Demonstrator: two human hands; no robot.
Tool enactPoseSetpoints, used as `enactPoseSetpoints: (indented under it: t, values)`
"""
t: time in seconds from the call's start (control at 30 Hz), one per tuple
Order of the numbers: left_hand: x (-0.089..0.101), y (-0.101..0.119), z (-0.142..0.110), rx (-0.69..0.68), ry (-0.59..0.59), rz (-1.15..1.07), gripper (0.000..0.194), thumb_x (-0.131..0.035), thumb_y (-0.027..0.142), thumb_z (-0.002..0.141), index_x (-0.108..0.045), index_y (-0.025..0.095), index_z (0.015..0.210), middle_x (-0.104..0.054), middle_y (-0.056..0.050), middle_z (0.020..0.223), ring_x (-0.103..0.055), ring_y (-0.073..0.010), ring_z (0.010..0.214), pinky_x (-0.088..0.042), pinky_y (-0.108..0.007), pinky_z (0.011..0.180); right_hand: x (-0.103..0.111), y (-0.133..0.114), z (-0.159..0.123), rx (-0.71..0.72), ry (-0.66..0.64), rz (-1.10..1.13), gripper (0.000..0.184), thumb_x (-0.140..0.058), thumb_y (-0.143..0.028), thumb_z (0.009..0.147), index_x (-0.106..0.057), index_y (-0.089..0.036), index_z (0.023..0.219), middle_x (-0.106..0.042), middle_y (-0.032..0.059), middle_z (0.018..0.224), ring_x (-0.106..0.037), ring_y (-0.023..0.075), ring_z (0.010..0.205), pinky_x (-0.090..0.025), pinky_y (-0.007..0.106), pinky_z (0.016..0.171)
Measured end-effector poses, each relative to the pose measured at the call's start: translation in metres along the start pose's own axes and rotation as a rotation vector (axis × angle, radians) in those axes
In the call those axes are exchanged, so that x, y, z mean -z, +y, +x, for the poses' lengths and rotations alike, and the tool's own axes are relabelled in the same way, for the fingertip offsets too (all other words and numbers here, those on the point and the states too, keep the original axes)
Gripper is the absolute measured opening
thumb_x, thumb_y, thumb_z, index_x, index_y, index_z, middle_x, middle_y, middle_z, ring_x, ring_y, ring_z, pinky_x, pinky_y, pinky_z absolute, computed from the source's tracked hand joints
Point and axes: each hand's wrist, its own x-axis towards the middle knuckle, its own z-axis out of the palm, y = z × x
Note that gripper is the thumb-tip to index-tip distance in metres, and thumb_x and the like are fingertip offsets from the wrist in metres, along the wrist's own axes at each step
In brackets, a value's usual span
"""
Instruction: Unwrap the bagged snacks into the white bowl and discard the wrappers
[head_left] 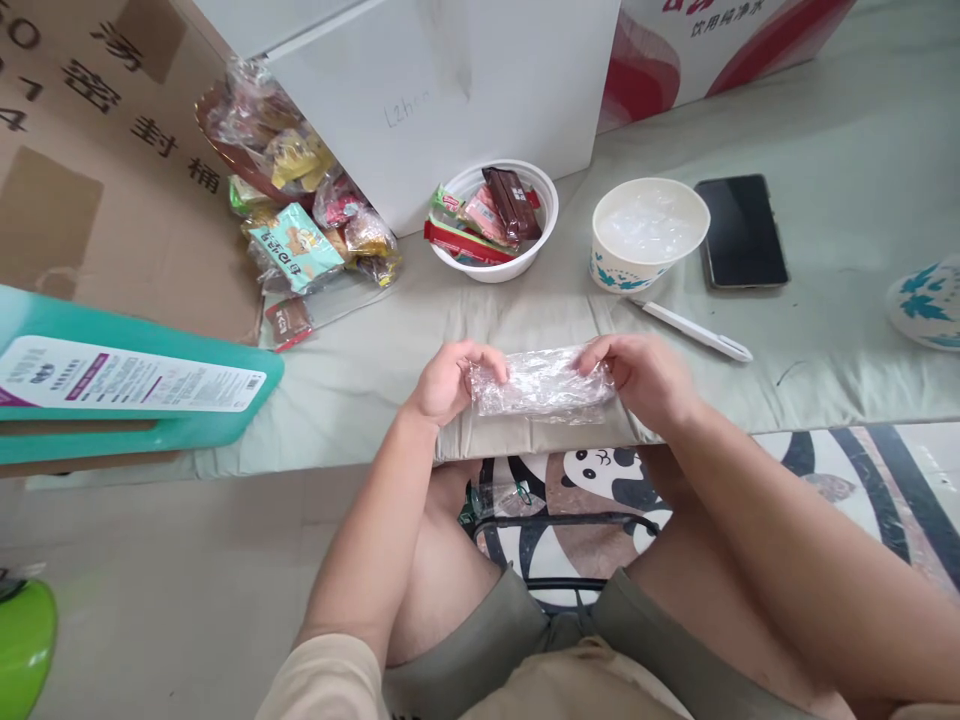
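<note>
A crinkled clear plastic wrapper (541, 383) lies at the near edge of the grey-green cloth (825, 340). My left hand (450, 380) pinches its left end with curled fingers. My right hand (637, 375) grips its right end, fingers closed over the top. I cannot tell what is inside the wrapper.
Behind the wrapper stand a white bowl (495, 265) of wrapped snacks, a paper cup (649, 235) holding clear plastic, a white pen (694, 330) and a black phone (741, 230). A pile of bagged snacks (300, 200) leans on a white box (465, 80). A teal board (127, 380) juts in at left.
</note>
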Motion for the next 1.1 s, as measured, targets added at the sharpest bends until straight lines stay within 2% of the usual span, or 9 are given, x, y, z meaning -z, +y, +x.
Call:
enactPoseSetpoints:
  t: [0.13, 0.2, 0.27, 0.43, 0.53, 0.73, 0.9, 1.0, 1.1]
  values:
    - [-0.003, -0.010, 0.004, -0.120, 0.261, 0.356, 0.018, -0.068, 0.024, 0.076, -0.066, 0.023, 0.093, -0.067, -0.003, 0.095, -0.061, -0.0162, 0.079, -0.050, -0.028, 0.071, -0.009, -0.003, 0.002, -0.039, 0.129, 0.027, 0.042, -0.078, -0.038, 0.072, -0.048, -0.027, 0.098, -0.056, -0.0051, 0.071, -0.051, 0.0134, 0.059, -0.039, 0.027, 0.054]
    - [-0.009, -0.012, 0.003, -0.261, 0.518, 0.531, 0.017, -0.062, 0.017, 0.080, -0.064, 0.024, 0.095, -0.066, -0.006, 0.102, -0.062, -0.0189, 0.093, -0.051, -0.031, 0.083, -0.012, -0.005, 0.003, -0.048, 0.278, 0.024, 0.037, -0.074, -0.035, 0.074, -0.047, -0.027, 0.097, -0.053, -0.0056, 0.069, -0.048, 0.0127, 0.059, -0.038, 0.026, 0.055]
    - [-0.019, -0.012, 0.000, -0.372, 0.632, 0.617, 0.010, -0.059, 0.019, 0.085, -0.063, 0.023, 0.094, -0.066, -0.007, 0.104, -0.062, -0.0211, 0.103, -0.050, -0.034, 0.092, -0.015, -0.007, 0.003, -0.035, 0.375, -0.018, 0.025, -0.070, -0.033, 0.077, -0.049, -0.025, 0.086, -0.054, -0.0032, 0.072, -0.046, 0.0119, 0.060, -0.036, 0.026, 0.056]
    - [-0.048, -0.011, -0.002, -0.318, 0.205, 0.315, 0.043, -0.070, 0.044, 0.087, -0.060, 0.023, 0.123, -0.065, -0.011, 0.132, -0.061, -0.0260, 0.123, -0.050, -0.037, 0.102, -0.026, -0.004, -0.004, 0.081, 0.094, 0.153, 0.025, -0.070, -0.036, 0.080, -0.049, -0.022, 0.077, -0.061, 0.0006, 0.088, -0.055, 0.0141, 0.076, -0.045, 0.030, 0.070]
    - [-0.056, -0.014, 0.002, -0.157, 0.051, 0.129, 0.048, -0.074, 0.053, 0.082, -0.065, 0.021, 0.116, -0.072, -0.010, 0.115, -0.068, -0.0248, 0.106, -0.054, -0.034, 0.090, -0.030, -0.001, -0.006, 0.034, -0.107, 0.315, 0.025, -0.068, -0.039, 0.085, -0.049, -0.023, 0.081, -0.056, -0.0024, 0.076, -0.054, 0.0135, 0.069, -0.045, 0.030, 0.067]
    - [-0.036, -0.021, 0.004, -0.211, 0.391, 0.197, 0.023, -0.073, 0.041, 0.084, -0.067, 0.022, 0.096, -0.069, -0.004, 0.099, -0.065, -0.0175, 0.090, -0.052, -0.030, 0.083, -0.021, -0.008, 0.002, 0.094, 0.254, -0.034, 0.013, -0.065, -0.029, 0.083, -0.056, -0.023, 0.090, -0.064, 0.0027, 0.094, -0.060, 0.0155, 0.084, -0.048, 0.031, 0.076]
    - [-0.027, 0.002, 0.010, -0.394, 0.747, 0.383, 0.027, -0.079, 0.030, 0.075, -0.053, 0.024, 0.079, -0.053, 0.003, 0.073, -0.051, -0.0140, 0.064, -0.046, -0.028, 0.063, -0.014, -0.013, 0.005, 0.037, 0.214, -0.075, 0.012, -0.056, -0.030, 0.085, -0.056, -0.022, 0.093, -0.063, 0.0021, 0.089, -0.057, 0.0140, 0.076, -0.044, 0.029, 0.067]
    - [-0.051, 0.042, 0.042, -0.649, 0.689, 0.633, 0.033, -0.076, 0.020, 0.077, -0.045, 0.024, 0.066, -0.049, 0.000, 0.072, -0.051, -0.0178, 0.070, -0.048, -0.034, 0.072, -0.011, -0.013, 0.006, 0.025, 0.188, -0.083, 0.011, -0.055, -0.030, 0.084, -0.057, -0.022, 0.091, -0.064, 0.0016, 0.088, -0.056, 0.0137, 0.073, -0.042, 0.028, 0.064]
    - [-0.089, 0.087, 0.095, -0.735, 0.483, 0.822, 0.036, -0.071, 0.003, 0.069, -0.044, 0.025, 0.064, -0.053, -0.002, 0.073, -0.057, -0.0228, 0.080, -0.047, -0.038, 0.082, -0.008, -0.014, 0.008, 0.010, 0.174, -0.067, 0.011, -0.054, -0.030, 0.083, -0.058, -0.021, 0.087, -0.064, 0.0010, 0.084, -0.056, 0.0142, 0.072, -0.042, 0.028, 0.063]
